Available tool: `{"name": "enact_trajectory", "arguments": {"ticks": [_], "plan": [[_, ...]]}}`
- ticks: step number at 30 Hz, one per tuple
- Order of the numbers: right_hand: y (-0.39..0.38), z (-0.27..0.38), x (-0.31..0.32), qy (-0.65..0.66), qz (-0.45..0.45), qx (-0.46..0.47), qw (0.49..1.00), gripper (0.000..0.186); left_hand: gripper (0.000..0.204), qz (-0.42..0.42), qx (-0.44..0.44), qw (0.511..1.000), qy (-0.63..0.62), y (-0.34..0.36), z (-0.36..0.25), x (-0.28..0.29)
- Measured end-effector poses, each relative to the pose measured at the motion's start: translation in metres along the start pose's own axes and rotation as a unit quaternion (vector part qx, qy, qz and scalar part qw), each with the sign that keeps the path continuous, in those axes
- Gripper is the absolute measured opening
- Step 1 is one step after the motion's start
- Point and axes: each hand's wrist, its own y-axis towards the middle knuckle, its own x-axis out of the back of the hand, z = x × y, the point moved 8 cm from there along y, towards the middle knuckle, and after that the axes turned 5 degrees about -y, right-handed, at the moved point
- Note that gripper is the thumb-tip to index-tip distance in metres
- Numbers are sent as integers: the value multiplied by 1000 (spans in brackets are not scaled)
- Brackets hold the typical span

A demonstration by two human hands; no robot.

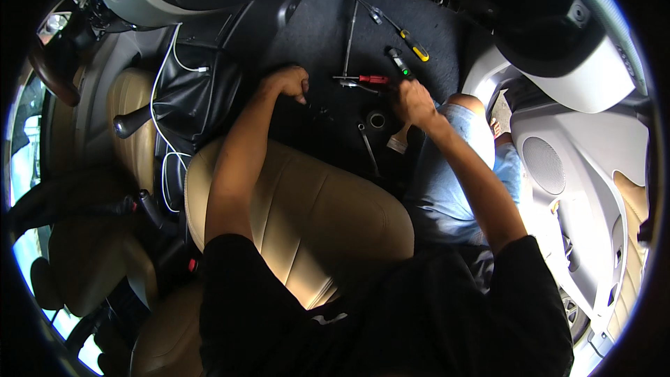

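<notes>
1. White cable [167,98] loops down the far left, past a dark gear lever [132,124] whose knob points left.
2. Tan seat [300,216] fills the lower middle, slanting away to the right, with the person's black sleeves below it.
3. Left hand [287,84], over the dark floor [314,35], has its fingers curled inward. Its palm is turned away, so whether the fingertips meet or pinch something, I cannot tell.
4. Small dark bits [322,112] lie to its right, too dim to identify.
5. Long metal rod [352,28] runs nearly upright from the top of the floor to a short crossbar. Just below, a red screwdriver [373,79] lies level, handle to the right.
6. Wrench [368,150] slants down and right, near a round ring [375,120]. Both sit in shadow.
7. Brush [398,139] lies just below the right hand, its broad end pointing down and left; its upper end is hidden.
8. Black tool [399,63] with a green light slants from upper left down toward the right hand.
9. Right hand [417,103] is partly curled, back upward. Its fingertips are hidden; whether it grips the tool or the brush, I cannot tell.
10. Yellow-and-black screwdriver [414,45] lies above, slanting down and right.
11. Denim-clad leg [453,167] and pale door [579,146] close the right side.
</notes>
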Motion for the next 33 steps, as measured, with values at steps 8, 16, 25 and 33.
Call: {"name": "enact_trajectory", "arguments": {"ticks": [8,16,25,33], "plan": [[72,19,-43,-96,181,-64,977,23,106,0,10,996,94,22,-12,-48],[70,28,-38,-130,66,12,989,42,103,-1,-82,991,110,14,-41,-63],[16,6,-27,115,128,-104,980,60,48,-37,-108,993,-12,44,-17,-63],[10,8,-57,229,118,-83,963,34,51,-53,-160,985,23,33,-27,-61]]}}
